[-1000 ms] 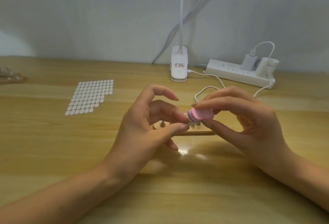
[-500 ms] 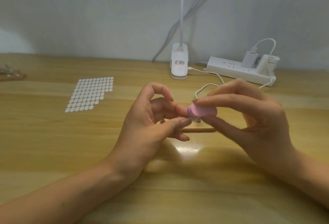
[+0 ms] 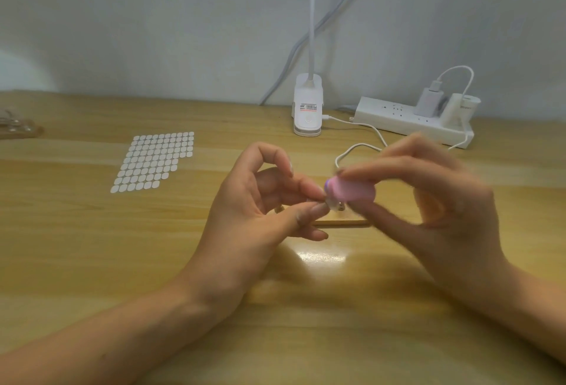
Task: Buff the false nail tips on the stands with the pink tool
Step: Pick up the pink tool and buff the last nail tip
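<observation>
My right hand [image 3: 441, 201] pinches the pink tool [image 3: 352, 191], a small oval buffer with a purple edge, between thumb and fingers; the hand is blurred. Just under the tool's left end sits a pale false nail tip [image 3: 332, 205] on a small stand. My left hand [image 3: 260, 216] pinches that tip or its stand between thumb and middle finger. A thin wooden strip [image 3: 343, 223], the base under the stands, lies on the table behind my fingers, mostly hidden.
A sheet of several white oval stickers [image 3: 154, 161] lies at left. A white clip lamp base [image 3: 307, 110], a power strip [image 3: 410, 121] with plugs and a looping white cable [image 3: 355, 150] stand at the back. Another holder [image 3: 18, 129] sits at the far left edge.
My right hand has slid the pink tool a little to the right and up across the nail tip. My left hand keeps its hold with the index finger curled higher.
</observation>
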`<action>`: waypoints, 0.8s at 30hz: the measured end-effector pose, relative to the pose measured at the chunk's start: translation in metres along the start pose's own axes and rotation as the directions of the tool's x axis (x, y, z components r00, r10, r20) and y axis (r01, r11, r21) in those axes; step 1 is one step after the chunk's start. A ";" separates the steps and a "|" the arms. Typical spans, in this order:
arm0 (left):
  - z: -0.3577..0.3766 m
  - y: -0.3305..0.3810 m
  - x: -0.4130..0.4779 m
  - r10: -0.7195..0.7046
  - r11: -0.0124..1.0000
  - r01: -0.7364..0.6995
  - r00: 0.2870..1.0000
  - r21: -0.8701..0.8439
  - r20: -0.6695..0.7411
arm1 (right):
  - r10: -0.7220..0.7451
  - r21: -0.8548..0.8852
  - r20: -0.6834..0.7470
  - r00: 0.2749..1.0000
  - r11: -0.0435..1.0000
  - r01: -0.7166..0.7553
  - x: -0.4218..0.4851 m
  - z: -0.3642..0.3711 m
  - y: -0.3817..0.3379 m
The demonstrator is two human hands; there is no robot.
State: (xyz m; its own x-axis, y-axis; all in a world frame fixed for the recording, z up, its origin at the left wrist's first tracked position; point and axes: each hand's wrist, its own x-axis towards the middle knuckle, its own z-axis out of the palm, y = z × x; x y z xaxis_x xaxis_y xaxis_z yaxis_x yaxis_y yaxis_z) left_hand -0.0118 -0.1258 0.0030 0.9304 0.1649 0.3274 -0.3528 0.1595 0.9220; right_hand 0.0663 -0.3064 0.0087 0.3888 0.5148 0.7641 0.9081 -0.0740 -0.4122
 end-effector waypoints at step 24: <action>0.001 0.000 0.002 -0.040 0.997 0.040 0.999 -0.067 -0.004 | -0.074 -0.035 0.040 0.996 0.997 0.075 -0.002 0.004 -0.001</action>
State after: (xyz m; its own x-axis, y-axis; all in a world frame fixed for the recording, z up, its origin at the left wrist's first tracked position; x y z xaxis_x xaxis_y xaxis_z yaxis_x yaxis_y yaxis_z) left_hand -0.0098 -0.1263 0.0038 0.9434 0.1622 0.2892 -0.3212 0.2308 0.9185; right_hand 0.0640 -0.3039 0.0061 0.3141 0.5523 0.7722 0.9397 -0.0648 -0.3358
